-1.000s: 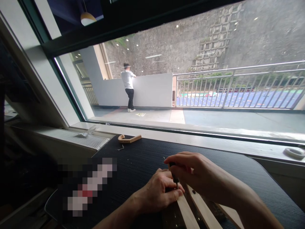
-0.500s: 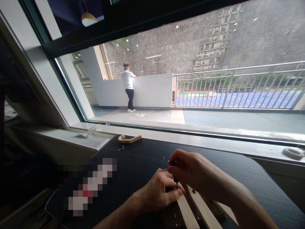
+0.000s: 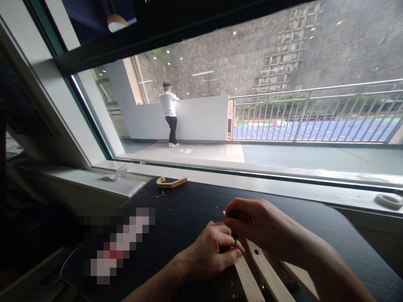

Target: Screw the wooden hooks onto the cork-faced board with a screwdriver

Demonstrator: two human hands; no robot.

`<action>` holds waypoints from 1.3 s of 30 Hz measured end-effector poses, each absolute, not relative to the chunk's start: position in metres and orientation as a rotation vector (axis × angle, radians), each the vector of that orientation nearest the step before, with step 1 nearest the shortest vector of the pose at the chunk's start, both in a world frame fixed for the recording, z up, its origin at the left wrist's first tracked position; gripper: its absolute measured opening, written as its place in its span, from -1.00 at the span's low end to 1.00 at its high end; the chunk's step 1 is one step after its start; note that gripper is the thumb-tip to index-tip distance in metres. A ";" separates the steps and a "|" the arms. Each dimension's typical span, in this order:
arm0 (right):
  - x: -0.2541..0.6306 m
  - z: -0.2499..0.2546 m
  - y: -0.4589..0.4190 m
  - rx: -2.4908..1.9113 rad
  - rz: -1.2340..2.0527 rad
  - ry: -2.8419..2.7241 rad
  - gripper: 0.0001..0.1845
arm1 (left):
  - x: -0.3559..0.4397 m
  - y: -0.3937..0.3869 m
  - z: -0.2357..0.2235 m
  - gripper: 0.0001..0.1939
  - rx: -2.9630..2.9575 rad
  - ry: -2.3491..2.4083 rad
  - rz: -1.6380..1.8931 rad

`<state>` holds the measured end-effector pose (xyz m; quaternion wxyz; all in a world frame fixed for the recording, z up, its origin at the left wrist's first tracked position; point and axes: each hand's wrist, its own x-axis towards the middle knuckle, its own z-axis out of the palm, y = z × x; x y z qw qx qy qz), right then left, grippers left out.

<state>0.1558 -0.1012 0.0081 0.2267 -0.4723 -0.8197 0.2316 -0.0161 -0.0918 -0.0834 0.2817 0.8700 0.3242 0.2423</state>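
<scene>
My right hand is closed around the dark handle of a screwdriver, whose short metal shaft points down. My left hand grips the far end of a pale wooden slat, thumb and fingers on either side of the screwdriver's tip. Whether a screw sits under the tip is hidden by the fingers. Beside this slat lies a second wooden slat with a dark round hole near its end. A third wooden slat shows partly beneath my right forearm.
The black table bears a curved wooden hook-shaped piece and small screws at its far left. A blurred-out item lies on the left. A white roll of tape rests on the sill. Beyond the window stands a person.
My right hand has turned slightly on the screwdriver and shifted a little right, uncovering more wood behind it. The left hand stays in place.
</scene>
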 end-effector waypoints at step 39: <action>0.160 0.013 -0.105 -1.222 0.597 -2.285 -0.79 | -0.019 -0.090 -0.075 -0.81 2.252 0.838 0.595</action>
